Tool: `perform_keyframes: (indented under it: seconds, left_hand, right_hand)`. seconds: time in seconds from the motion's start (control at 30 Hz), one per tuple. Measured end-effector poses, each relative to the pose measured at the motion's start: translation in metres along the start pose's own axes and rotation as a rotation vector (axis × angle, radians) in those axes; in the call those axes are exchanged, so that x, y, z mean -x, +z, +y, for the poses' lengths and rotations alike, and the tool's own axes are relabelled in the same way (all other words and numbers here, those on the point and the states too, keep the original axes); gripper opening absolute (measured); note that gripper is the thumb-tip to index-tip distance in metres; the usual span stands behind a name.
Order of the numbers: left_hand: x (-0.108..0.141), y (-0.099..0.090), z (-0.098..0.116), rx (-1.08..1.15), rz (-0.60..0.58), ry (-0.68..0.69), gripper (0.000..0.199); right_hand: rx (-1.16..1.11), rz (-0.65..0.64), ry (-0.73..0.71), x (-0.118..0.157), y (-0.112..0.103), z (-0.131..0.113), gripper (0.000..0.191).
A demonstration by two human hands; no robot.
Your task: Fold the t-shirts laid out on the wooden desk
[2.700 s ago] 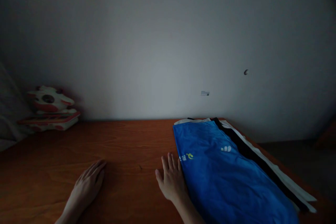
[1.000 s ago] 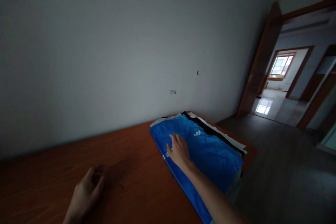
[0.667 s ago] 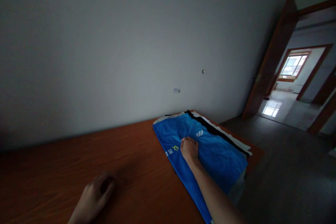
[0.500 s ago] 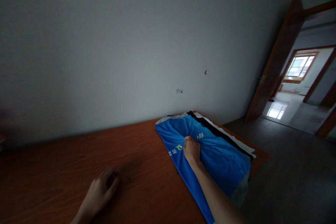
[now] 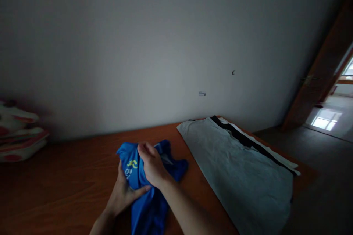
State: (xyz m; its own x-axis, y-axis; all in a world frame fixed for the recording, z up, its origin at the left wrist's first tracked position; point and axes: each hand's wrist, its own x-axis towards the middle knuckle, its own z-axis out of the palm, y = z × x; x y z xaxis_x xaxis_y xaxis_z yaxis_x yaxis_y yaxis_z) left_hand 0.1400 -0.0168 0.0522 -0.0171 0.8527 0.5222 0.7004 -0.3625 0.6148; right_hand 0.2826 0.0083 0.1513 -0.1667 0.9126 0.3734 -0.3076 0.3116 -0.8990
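A blue shirt [image 5: 153, 205] with a yellow and white print hangs bunched between my hands, above the left-centre part of the wooden table [image 5: 68, 176]. My right hand [image 5: 153, 165] is closed in a fist round a pinch of its cloth near the top. From the left side my left hand [image 5: 125, 192] grips the shirt, thumb across the front and the other fingers partly hidden behind the fabric. Right of my hands lies a spread-out grey garment [image 5: 237, 169], with the edges of black cloth [image 5: 242, 139] and white cloth [image 5: 275, 159] showing along its right side.
At the table's far left sits a red and white patterned object [image 5: 20, 136], blurred. A plain wall [image 5: 138, 62] rises behind the table and carries a small label [image 5: 202, 94]. Dark floor [image 5: 328, 191] and an open wooden door [image 5: 317, 69] are to the right.
My right hand has lifted the blue shirt off the pile and carried it left, uncovering the grey garment. My left hand, empty before, now grips the shirt. The view has turned left.
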Motion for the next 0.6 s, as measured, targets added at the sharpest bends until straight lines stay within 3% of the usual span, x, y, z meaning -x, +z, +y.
perform_keyframes:
  seconds: [0.1,0.2,0.33,0.43,0.6]
  left_hand:
    - [-0.003,0.004,-0.002,-0.163,0.085,0.013,0.124]
    - [-0.003,0.009,-0.001,-0.331,0.008,0.030,0.105]
    - [0.000,0.009,0.006,-0.495,0.096,-0.229,0.092]
    - [-0.001,0.000,0.011,-0.298,0.156,-0.397,0.066]
    - [-0.005,-0.019,0.013,0.071,0.256,-0.477,0.027]
  right_hand:
    - [0.264,0.005,-0.137,-0.002,-0.030,0.004,0.040]
    - [0.585,0.125,-0.176,0.004,-0.074,0.032,0.042]
    - [0.605,0.120,-0.138,0.014,-0.109,0.072,0.045]
    - [0.564,0.215,-0.073,0.015,-0.119,0.087,0.048]
    - [0.440,0.348,0.041,0.008,-0.131,0.098,0.052]
